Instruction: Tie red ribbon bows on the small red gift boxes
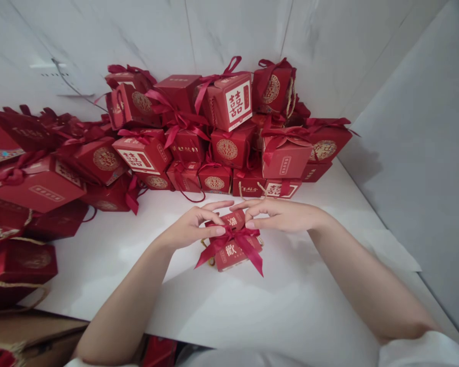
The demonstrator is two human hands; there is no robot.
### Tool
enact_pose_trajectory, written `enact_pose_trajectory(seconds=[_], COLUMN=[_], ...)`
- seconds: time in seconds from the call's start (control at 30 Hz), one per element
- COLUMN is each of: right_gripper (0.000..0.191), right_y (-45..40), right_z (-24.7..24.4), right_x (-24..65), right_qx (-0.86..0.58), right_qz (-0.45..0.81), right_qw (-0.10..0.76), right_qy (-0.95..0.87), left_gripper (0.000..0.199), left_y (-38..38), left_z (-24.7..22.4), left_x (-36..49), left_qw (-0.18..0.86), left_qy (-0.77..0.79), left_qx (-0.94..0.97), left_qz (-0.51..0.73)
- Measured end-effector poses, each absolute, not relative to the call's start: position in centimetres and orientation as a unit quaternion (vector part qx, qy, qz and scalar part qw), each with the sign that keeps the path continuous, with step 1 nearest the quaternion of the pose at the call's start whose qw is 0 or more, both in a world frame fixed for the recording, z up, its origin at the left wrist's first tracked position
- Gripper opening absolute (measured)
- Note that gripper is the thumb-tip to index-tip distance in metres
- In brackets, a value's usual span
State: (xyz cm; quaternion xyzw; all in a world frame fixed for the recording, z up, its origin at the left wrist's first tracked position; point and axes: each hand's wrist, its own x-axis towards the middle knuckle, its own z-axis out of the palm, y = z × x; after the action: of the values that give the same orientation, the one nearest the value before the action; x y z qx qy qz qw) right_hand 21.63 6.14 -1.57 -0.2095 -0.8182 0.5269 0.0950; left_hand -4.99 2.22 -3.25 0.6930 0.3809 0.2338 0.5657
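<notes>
A small red gift box (227,257) with pale Chinese lettering sits on the white table in front of me. Across its top is a dark red ribbon bow (235,236), its two tails hanging down over the near side. My left hand (193,224) pinches the bow's left side between thumb and a bent finger, its index finger stretched over the box. From the other side my right hand (281,214) pinches the ribbon at the right of the knot, index finger also stretched out. Gold cord (211,261) shows at the box's left side. The fingers partly cover the box top.
Stacked red gift boxes (226,150) with ribbons line the marbled wall (237,30). More red boxes (42,186) crowd the left of the white table (268,300). A cardboard box (42,331) stands below the table's left front edge. A grey panel (424,127) bounds the right.
</notes>
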Motion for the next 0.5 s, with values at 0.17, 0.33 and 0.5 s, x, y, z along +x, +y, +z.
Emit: enact_pose_trajectory(seconds=[0.17, 0.33, 0.5], right_gripper=[0.036, 0.037, 0.033], right_y=[6.1, 6.0, 5.9], right_z=[-1.8, -1.4, -0.3], right_x=[21.6, 21.4, 21.7], right_qx=[-0.188, -0.167, -0.15], right_qz=[0.526, 0.524, 0.536], right_qw=[0.07, 0.05, 0.068], right_qy=[-0.827, -0.834, -0.828], left_gripper=[0.018, 0.019, 0.023], left_y=[2.2, 2.3, 2.4], left_z=[-3.1, -3.3, -3.3], left_x=[-4.9, -5.0, -5.6], left_qw=[0.62, 0.651, 0.683], left_qy=[0.366, 0.344, 0.297], left_qx=[0.66, 0.642, 0.622], left_qz=[0.212, 0.212, 0.242])
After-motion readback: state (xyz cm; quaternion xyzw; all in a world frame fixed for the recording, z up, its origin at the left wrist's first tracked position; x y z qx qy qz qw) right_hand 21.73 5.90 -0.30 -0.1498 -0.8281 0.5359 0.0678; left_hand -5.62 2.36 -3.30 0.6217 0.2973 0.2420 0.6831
